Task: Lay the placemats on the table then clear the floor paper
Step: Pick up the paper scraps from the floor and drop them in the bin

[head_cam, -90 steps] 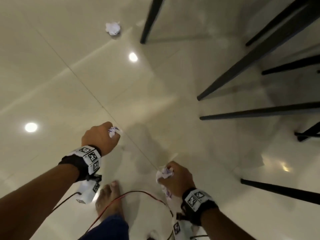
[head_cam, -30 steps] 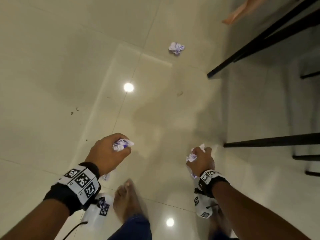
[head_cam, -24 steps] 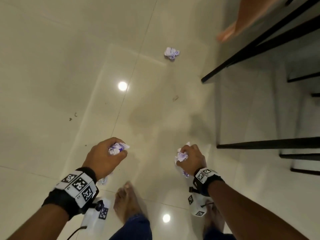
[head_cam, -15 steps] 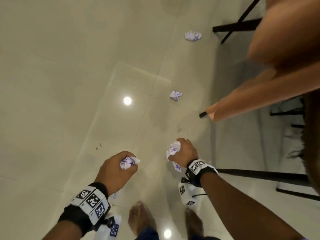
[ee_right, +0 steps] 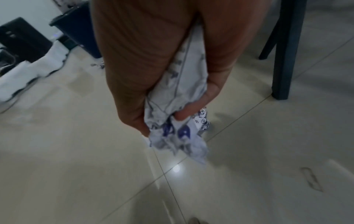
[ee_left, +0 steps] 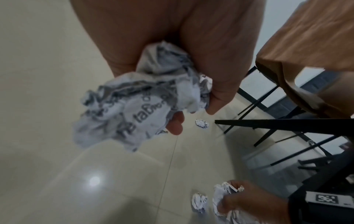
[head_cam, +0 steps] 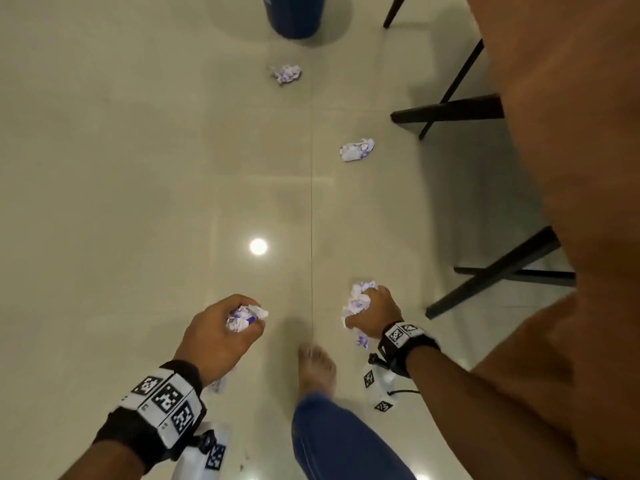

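My left hand (head_cam: 221, 327) grips a crumpled white paper ball with blue print (head_cam: 244, 317), seen close in the left wrist view (ee_left: 138, 106). My right hand (head_cam: 372, 315) holds another wad of crumpled printed paper (head_cam: 358, 301), which hangs from its fingers in the right wrist view (ee_right: 178, 121). Two more crumpled paper balls lie on the tiled floor ahead, one in the middle (head_cam: 356, 150) and one farther off (head_cam: 286, 73) near a blue bin (head_cam: 294, 13). Both hands hang at about waist height above the floor.
A table with an orange-brown cloth (head_cam: 568, 133) and black legs (head_cam: 446, 112) fills the right side. My bare foot (head_cam: 317, 370) is on the floor between the hands. Black boxes and white objects (ee_right: 28, 63) stand by the wall in the right wrist view.
I have walked forward along the table. The blue bin and a second floor paper ball have come into view. Both hands keep hold of their paper.
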A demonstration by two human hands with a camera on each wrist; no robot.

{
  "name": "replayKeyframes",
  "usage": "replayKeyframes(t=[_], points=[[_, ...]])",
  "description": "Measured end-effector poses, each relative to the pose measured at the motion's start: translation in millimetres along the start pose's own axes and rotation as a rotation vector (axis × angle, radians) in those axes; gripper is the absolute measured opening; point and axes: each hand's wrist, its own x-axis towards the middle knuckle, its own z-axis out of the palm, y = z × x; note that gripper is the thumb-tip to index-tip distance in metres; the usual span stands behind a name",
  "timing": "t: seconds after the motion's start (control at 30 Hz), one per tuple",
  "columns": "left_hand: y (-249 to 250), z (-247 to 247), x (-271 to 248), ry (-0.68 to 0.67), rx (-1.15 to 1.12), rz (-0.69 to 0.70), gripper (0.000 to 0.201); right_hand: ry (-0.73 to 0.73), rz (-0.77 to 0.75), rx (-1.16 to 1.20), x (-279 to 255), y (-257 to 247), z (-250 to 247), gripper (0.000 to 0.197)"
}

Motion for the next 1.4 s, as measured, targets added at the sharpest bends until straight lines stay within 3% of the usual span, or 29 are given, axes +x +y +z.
replayKeyframes(t=[0.27, 0.37, 0.43, 0.6, 0.67, 0.73, 0.83, 0.97, 1.07, 1.23, 1.4], points=[[76, -11, 225, -0.19, 0.299, 0.241, 0.01, -0.031, 0.127, 0.05, 118, -9, 14, 0.062], [107, 14, 315, -0.263, 0.464, 0.352, 0.04, 0.084, 0.082, -0.001, 149, -12, 38, 0.044], [126, 38, 374, -0.285, 0.597, 0.425, 0.059, 0.141, 0.052, -0.014, 169, -14, 43, 0.043], [161, 92, 452, -0.348, 0.738, 0.555, 0.075, 0.215, -0.057, -0.03, 170, -3, 51, 0.051], [170, 112, 471, -0.359, 0.821, 0.571, 0.068, 0.304, -0.024, 0.029, 156, 4, 54, 0.053], [181, 135, 492, -0.395, 0.948, 0.601, 0.065, 0.397, 0.057, 0.061, 148, 14, 62, 0.071], [182, 157, 511, -0.452, 1.115, 0.632, 0.059, 0.434, 0.211, 0.073, 143, 20, 82, 0.08], [167, 161, 514, -0.292, 1.074, 0.766, 0.026, 0.512, 0.309, 0.292, 142, 19, 97, 0.072], [157, 144, 511, -0.29, 1.145, 0.727, 0.031, 0.547, 0.384, 0.429, 141, 20, 101, 0.063], [136, 92, 489, -0.281, 1.041, 0.61, 0.025, 0.573, 0.51, 0.616, 148, 8, 77, 0.045], [124, 47, 452, -0.238, 0.882, 0.499, 0.014, 0.633, 0.348, 0.641, 151, -16, 35, 0.043]])
